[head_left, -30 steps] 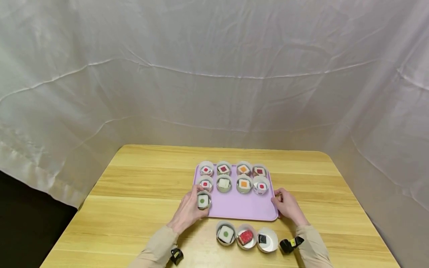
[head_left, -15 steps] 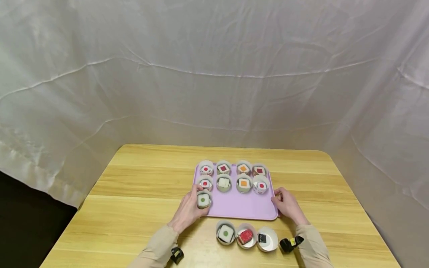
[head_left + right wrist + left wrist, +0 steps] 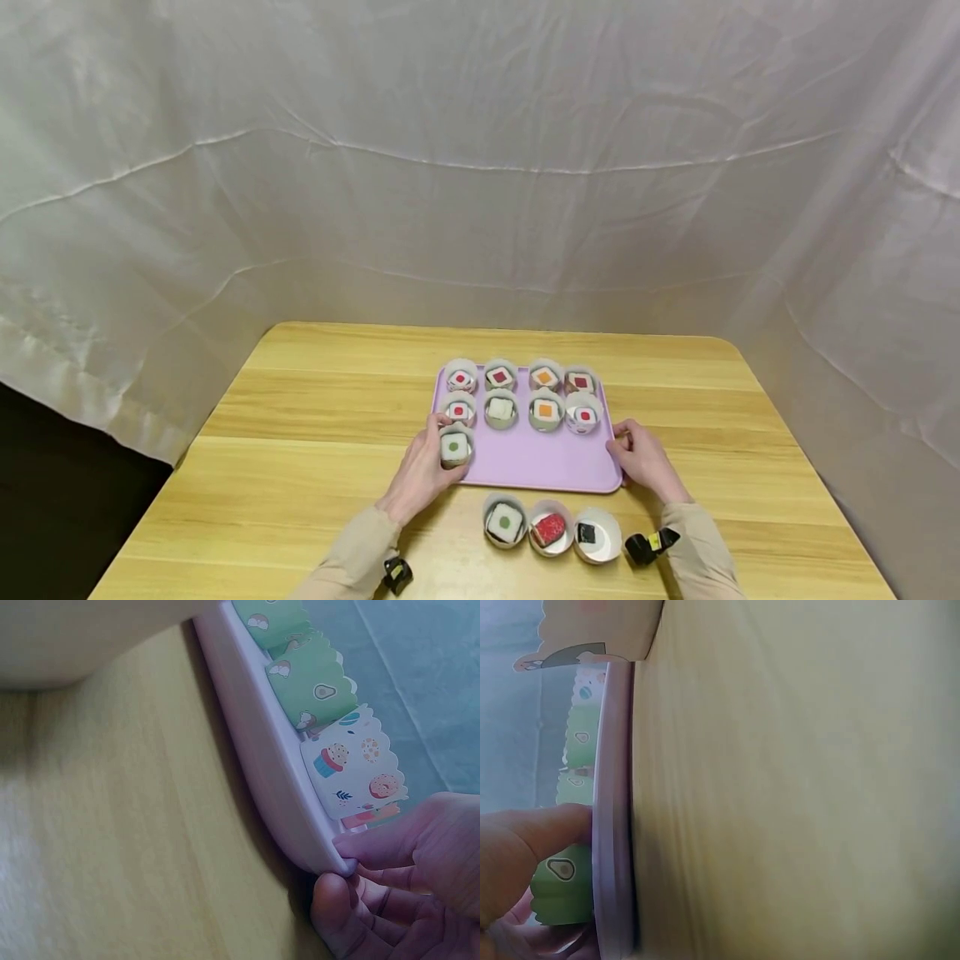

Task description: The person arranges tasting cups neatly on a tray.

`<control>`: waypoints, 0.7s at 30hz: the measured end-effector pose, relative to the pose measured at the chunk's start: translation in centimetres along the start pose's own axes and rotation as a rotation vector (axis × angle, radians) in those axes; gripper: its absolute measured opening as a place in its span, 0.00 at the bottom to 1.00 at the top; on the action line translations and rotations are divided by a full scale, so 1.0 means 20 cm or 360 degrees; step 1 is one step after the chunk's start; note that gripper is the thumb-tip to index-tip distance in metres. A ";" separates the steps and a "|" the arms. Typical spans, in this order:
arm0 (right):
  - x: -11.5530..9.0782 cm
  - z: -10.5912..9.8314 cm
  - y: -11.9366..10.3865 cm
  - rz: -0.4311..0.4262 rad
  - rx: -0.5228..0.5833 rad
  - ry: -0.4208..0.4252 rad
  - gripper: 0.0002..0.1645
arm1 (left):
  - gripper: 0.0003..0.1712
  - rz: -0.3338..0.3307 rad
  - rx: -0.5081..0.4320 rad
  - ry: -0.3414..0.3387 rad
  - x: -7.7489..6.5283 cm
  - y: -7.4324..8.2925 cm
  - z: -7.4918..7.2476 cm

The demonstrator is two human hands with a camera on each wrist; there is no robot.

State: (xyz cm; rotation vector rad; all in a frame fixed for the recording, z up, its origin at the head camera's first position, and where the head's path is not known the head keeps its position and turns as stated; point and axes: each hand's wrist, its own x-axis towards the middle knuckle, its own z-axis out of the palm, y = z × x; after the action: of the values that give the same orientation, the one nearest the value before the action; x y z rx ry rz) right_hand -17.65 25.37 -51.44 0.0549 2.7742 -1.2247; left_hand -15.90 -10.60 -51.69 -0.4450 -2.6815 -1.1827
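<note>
My left hand (image 3: 420,477) holds a paper cup (image 3: 469,438) with a white, green-dotted square cake (image 3: 453,447) in it, at the front left corner of a lilac tray (image 3: 540,462). In the left wrist view, thumb and fingers lie around this green avocado-print cup (image 3: 564,900), whose base is at the tray's rim. My right hand (image 3: 647,463) pinches the tray's right edge, thumb on top and fingers beneath, as the right wrist view shows. Two rows of cupped cakes, such as an orange-centred one (image 3: 546,411), stand behind on the tray.
Before the tray, three more cups stand on the wooden table (image 3: 300,500): one with a green-dotted cake (image 3: 506,523), one with a red piece (image 3: 551,529), one with a small black piece (image 3: 587,534). Pale curtains (image 3: 480,208) enclose the table's back and sides.
</note>
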 end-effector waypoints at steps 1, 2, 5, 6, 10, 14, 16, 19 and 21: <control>0.00 0.00 0.00 0.0001 -0.0004 0.0002 0.17 | 0.41 -0.0004 0.0001 0.0004 0.00 0.00 0.00; 0.00 0.00 0.00 -0.0005 -0.0003 0.0006 0.17 | 0.41 -0.0010 0.0000 0.0011 -0.01 0.00 0.00; 0.00 0.00 0.00 -0.0013 -0.0003 0.0009 0.17 | 0.43 -0.0032 0.0018 0.0035 -0.02 0.01 -0.01; 0.00 0.00 0.01 -0.0017 -0.0002 0.0010 0.17 | 0.44 -0.0035 0.0027 0.0044 -0.03 0.01 -0.01; 0.00 0.00 0.01 -0.0010 -0.0004 0.0015 0.17 | 0.46 -0.0019 0.0085 0.0085 -0.03 0.03 -0.02; 0.00 0.00 0.01 -0.0015 -0.0004 0.0026 0.17 | 0.46 0.0040 0.0108 0.0104 -0.05 0.05 -0.04; 0.00 0.01 0.01 -0.0014 0.0004 0.0029 0.17 | 0.46 0.0079 0.0105 0.0089 -0.05 0.05 -0.05; 0.00 0.01 0.01 -0.0011 0.0014 0.0025 0.17 | 0.46 0.0158 0.0119 0.0034 -0.06 0.07 -0.06; 0.00 0.01 0.00 -0.0001 0.0025 0.0022 0.17 | 0.46 0.0212 0.0134 -0.0018 -0.06 0.08 -0.07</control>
State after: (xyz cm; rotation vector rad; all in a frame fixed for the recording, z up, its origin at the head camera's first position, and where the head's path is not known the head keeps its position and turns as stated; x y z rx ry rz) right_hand -17.60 25.34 -51.58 0.0639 2.7771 -1.2508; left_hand -14.21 -10.84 -49.98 -0.6076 -2.6525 -1.0299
